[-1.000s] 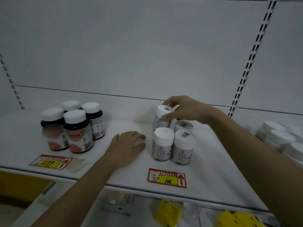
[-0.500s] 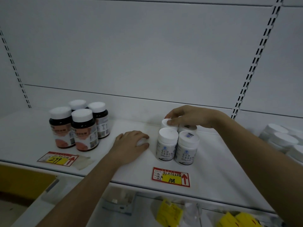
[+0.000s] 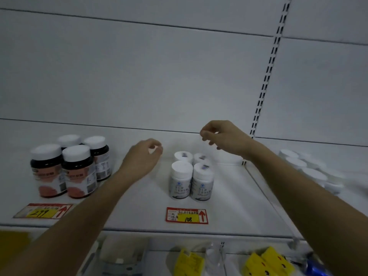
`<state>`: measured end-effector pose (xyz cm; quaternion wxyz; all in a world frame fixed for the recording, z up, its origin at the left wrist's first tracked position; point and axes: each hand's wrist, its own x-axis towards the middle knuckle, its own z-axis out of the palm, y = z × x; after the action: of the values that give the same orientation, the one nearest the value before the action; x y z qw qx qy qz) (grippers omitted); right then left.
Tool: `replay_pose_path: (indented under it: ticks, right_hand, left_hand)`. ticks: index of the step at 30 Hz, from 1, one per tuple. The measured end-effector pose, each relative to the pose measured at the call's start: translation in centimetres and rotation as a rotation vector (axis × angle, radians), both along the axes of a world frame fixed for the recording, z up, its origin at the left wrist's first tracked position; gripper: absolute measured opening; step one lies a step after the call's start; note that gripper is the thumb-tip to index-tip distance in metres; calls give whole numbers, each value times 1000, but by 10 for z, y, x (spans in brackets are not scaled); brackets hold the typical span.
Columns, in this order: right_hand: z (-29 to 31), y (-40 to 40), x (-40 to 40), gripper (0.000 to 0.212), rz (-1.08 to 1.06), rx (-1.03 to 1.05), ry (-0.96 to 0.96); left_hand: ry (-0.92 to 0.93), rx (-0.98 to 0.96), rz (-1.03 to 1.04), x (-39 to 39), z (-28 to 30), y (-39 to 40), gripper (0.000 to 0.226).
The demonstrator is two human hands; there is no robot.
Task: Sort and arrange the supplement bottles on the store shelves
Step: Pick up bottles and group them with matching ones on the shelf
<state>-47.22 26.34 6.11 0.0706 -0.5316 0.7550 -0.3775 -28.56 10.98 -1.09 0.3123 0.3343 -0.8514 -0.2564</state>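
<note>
1. Four white supplement bottles stand upright on the white shelf in a two-by-two block, long axes vertical, caps up, with the front pair's labels facing the camera.
2. At 6 o'clock of that block a red and yellow price tag marked 108 lies flat at the shelf edge.
3. At 9 o'clock, well apart, four dark bottles with white caps stand upright in their own block, with a price tag marked 299 in front.
4. More white-capped bottles sit at 3 o'clock on the neighbouring shelf.
5. The right hand hovers at 1 o'clock of the white block, fingers loosely curled and holding nothing.
6. The left hand is raised at 10 o'clock of the block, fingers curled narrow, empty as far as the blur allows.
7. Half a second ago the right hand gripped the rear bottle's cap and the left lay flat on the shelf; both have lifted clear.
</note>
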Motion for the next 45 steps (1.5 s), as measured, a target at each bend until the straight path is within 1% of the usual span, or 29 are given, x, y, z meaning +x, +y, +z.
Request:
replay_pose_path:
  ticks: [2, 5, 9, 12, 16, 20, 23, 26, 31, 37, 40, 43, 45]
  right_hand:
    - [8, 23, -4, 24, -43, -24, 44]
    - [24, 66, -16, 30, -121, -41, 94]
    - [40, 144, -41, 34, -240, -45, 170]
    - [43, 219, -71, 34, -343, 9, 206]
    - [39, 335, -121, 31, -476, 94, 215]
    - [31, 445, -167, 26, -593, 218, 189]
    - [31, 512, -194, 25, -644, 248, 192]
    - [29, 562, -218, 27, -681, 251, 176]
    - [11, 606, -270, 26, -726, 228, 108]
    - [-11, 613, -349, 21, -737, 214, 78]
    - [-10, 613, -396, 19, -756, 186, 76]
    - [-1, 613, -444, 16, -776, 191, 110]
    - [5, 612, -472, 14, -785, 148, 108]
  left_hand:
    - [12, -39, -43, -17, 35, 20, 26]
    - [-64, -87, -182, -52, 79, 65, 27]
    - [-128, -151, -300, -107, 110, 144, 31]
    - [-136, -161, -364, -152, 112, 213, 31]
    - [-164, -137, -428, -216, 100, 313, 26]
    - [-188, -126, -514, -278, 93, 410, 27]
    - [-200, -119, -556, -317, 88, 469, 25]
    - [-222, -116, -586, -353, 81, 510, 26]
    - [-238, -119, -597, -410, 68, 543, 23]
    - [-193, -86, -608, -499, 71, 550, 20]
    - [-146, -56, -618, -554, 79, 551, 21]
    - [-143, -35, -629, -601, 81, 554, 21]
    - [-148, -38, -634, -625, 79, 556, 21]
